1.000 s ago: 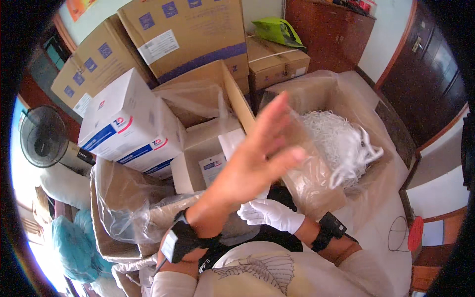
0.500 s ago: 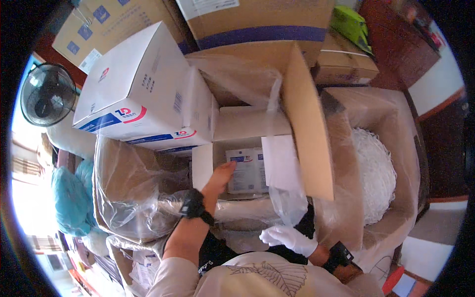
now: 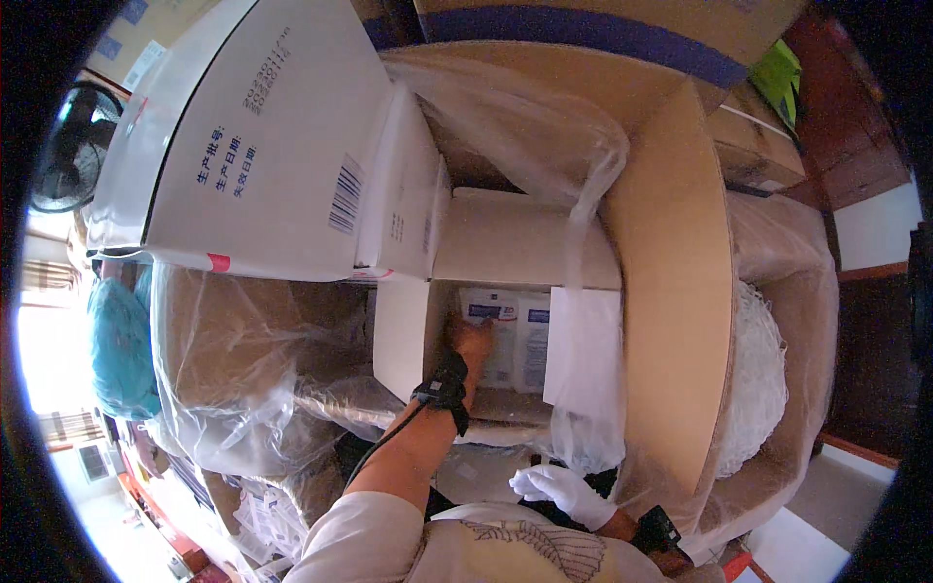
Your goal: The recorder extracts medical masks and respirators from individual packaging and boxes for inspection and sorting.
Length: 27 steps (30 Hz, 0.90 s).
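Note:
My bare left hand [image 3: 471, 337] reaches down into a white carton [image 3: 400, 335] with raised flaps. It touches the left side of flat white-and-blue packets [image 3: 504, 361] lying side by side in there. Its fingers are partly hidden against the packets, so their grip cannot be made out. My right hand [image 3: 566, 493], in a white glove, hovers in front of my body near the carton's near side. Its fingers are loosely bent and apart, with nothing in them. The white carton sits within a larger brown box [image 3: 671, 291] lined with clear plastic film [image 3: 595, 418].
Large white cartons [image 3: 282, 155] are stacked at the left. On the right, another film-lined brown box [image 3: 802, 340] holds a bundle of white stringy material [image 3: 758, 379]. More brown cartons [image 3: 583, 34] stand at the back. A fan [image 3: 70, 146] and teal bags [image 3: 119, 350] are far left.
My left hand has gone deeper into the carton, onto the packets. My view has moved closer over the boxes. The gloved right hand stays in front of my body.

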### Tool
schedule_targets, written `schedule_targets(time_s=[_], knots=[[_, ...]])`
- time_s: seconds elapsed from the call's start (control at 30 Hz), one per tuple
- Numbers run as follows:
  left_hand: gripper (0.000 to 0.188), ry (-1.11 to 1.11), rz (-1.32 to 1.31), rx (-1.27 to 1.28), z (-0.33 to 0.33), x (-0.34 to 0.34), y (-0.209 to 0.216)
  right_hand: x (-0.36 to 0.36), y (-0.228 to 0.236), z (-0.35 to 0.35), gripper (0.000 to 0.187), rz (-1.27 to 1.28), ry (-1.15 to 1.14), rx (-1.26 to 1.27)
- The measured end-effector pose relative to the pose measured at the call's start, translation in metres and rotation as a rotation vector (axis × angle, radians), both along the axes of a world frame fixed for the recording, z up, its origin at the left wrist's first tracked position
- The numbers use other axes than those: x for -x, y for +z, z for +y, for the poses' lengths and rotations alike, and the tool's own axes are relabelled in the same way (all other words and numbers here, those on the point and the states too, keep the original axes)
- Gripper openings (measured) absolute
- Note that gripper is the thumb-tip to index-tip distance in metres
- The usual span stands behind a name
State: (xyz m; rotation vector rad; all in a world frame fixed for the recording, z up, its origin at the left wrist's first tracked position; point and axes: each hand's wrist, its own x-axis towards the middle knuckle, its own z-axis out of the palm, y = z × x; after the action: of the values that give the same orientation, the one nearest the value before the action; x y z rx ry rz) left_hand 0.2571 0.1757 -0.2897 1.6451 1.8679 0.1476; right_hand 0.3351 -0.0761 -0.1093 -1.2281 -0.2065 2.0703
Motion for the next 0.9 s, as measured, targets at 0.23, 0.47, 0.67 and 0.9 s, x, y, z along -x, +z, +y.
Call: schedule_targets(time_s=[0.23,0.47,0.67,0.9], knots=[[0.048,-0.112,-0.193,0.286,0.001,-0.022,0.062,-0.007,0.002,0.005,0.040,-0.045,-0.066,0.061],[0.043,-0.273,-0.413,0.370,-0.017,-0.045,0.095,-0.011,0.019,0.000,0.040,-0.155,-0.115,-0.018],[0.039,-0.442,-0.163,-0.058,-0.012,-0.020,0.117,-0.010,0.023,-0.015,0.041,-0.202,-0.081,-0.064],[0.035,-0.412,-0.194,-0.300,0.001,0.045,0.208,-0.005,0.029,-0.014,0.038,-0.308,-0.061,-0.199]])
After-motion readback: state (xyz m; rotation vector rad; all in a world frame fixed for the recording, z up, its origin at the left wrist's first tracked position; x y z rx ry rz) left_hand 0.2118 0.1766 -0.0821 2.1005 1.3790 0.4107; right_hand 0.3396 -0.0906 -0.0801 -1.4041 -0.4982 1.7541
